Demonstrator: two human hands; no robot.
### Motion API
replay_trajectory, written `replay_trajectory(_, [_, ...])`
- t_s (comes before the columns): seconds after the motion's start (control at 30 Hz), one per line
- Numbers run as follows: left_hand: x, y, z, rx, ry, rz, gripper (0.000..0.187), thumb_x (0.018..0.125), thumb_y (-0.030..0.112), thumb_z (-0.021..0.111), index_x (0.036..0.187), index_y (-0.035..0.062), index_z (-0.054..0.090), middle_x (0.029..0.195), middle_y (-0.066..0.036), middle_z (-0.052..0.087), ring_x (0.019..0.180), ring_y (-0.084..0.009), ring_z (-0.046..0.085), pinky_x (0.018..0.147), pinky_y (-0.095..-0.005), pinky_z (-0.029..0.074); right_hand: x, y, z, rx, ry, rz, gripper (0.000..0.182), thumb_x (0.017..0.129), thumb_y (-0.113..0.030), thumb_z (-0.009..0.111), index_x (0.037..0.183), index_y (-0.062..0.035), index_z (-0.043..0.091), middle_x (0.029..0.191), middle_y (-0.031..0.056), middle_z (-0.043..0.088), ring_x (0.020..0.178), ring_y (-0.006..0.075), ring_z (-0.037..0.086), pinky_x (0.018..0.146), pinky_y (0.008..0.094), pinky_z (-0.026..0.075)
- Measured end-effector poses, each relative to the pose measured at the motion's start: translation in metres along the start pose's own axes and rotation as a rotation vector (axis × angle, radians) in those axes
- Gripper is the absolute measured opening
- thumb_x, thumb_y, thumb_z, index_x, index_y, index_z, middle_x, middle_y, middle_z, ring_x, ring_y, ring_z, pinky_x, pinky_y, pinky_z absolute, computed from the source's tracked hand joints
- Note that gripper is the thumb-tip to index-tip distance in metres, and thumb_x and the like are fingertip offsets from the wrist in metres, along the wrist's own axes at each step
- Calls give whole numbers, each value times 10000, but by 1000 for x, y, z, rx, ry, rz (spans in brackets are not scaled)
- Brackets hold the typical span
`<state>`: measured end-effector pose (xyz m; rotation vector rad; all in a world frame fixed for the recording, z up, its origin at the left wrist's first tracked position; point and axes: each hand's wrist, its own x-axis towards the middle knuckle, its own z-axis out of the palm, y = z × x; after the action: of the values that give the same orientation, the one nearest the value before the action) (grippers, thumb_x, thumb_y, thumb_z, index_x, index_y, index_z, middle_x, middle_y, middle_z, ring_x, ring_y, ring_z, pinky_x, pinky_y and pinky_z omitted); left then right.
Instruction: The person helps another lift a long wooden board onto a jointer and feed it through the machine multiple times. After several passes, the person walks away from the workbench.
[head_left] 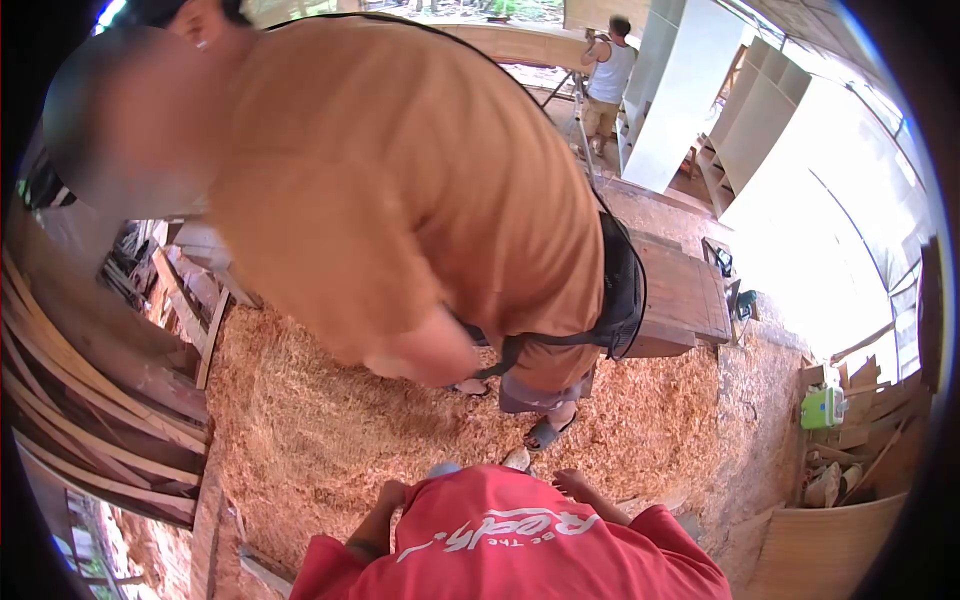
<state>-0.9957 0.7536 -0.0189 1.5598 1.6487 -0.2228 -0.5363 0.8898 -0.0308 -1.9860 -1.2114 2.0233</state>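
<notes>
My left hand is low in front of my body, beside the edge of my red shirt. Its fingers are mostly hidden by the shirt, so its grip does not show. A small grey-blue thing pokes out past the shirt near it; what it is, I cannot make out. My right hand hangs at the other side of the shirt, fingers loosely apart, with nothing visible in it. Close in front, a person in a brown shirt bends forward, their arm blurred.
Wood shavings cover the floor. Long boards are stacked at left. A wooden bench stands behind the bending person. At right are a green box and scrap wood. Another person works at the back near white cabinets.
</notes>
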Motion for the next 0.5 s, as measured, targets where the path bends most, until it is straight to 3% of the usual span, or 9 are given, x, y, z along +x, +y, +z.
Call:
replay_trajectory(0.03, [0, 5, -15, 159, 61, 23, 298, 695, 317, 526, 799, 53, 619, 768, -161, 606, 725, -308, 589, 605, -383, 471, 12, 15, 7, -189, -29, -189, 220, 788, -263, 500, 871, -65, 548, 710, 29, 564, 646, 192, 554, 563, 315, 452])
replay_trajectory(0.07, [2, 9, -25, 317, 125, 41, 273, 690, 290, 535, 775, 45, 619, 725, -148, 612, 684, -282, 601, 588, -365, 474, -7, -9, 16, -176, -13, -102, 248, 788, -259, 504, 917, -51, 549, 757, 61, 584, 674, 196, 562, 595, 306, 456])
replay_trajectory(0.13, [1, 10, -28, -771, 368, -347, 243, 694, 249, 510, 715, 27, 607, 630, -118, 604, 568, -220, 595, 548, -350, 474, -33, -47, 34, -125, 17, -13, 297, 789, -254, 509, 984, -31, 543, 825, 114, 603, 711, 200, 572, 631, 295, 460])
replay_trajectory(0.23, [-12, 25, -45, -1061, 282, -410, 249, 700, 229, 468, 684, 14, 594, 582, -102, 590, 517, -185, 581, 524, -335, 474, -17, -45, 50, -26, 9, -6, 324, 790, -252, 513, 1004, -10, 522, 857, 144, 600, 720, 204, 579, 612, 307, 466])
replay_trajectory(0.33, [-12, 12, -30, -917, 261, -373, 229, 687, 211, 476, 704, 19, 599, 614, -132, 593, 494, -210, 576, 519, -335, 477, -20, -53, 52, 143, -12, 81, 300, 793, -241, 510, 996, -21, 503, 865, 128, 596, 714, 197, 581, 567, 319, 467])
replay_trajectory(0.37, [-12, -3, -24, -399, 252, -44, 217, 658, 220, 511, 700, 33, 612, 647, -161, 593, 556, -250, 593, 548, -347, 483, -28, -58, 54, 145, -60, 61, 300, 787, -251, 522, 984, -27, 488, 864, 120, 591, 701, 184, 581, 526, 313, 462])
replay_trajectory(0.47, [-17, -6, -16, 200, 208, 94, 223, 623, 249, 544, 690, 53, 626, 691, -168, 598, 651, -288, 600, 587, -367, 486, -41, -59, 57, 120, 23, 63, 312, 772, -280, 539, 975, -44, 513, 865, 130, 584, 679, 192, 573, 530, 303, 461])
replay_trajectory(0.5, [-16, -11, -11, 226, 147, 69, 227, 616, 258, 549, 687, 58, 629, 695, -165, 599, 674, -295, 598, 598, -371, 484, -41, -53, 58, 102, 39, 73, 306, 774, -284, 528, 968, -47, 527, 864, 130, 587, 691, 204, 575, 550, 310, 464])
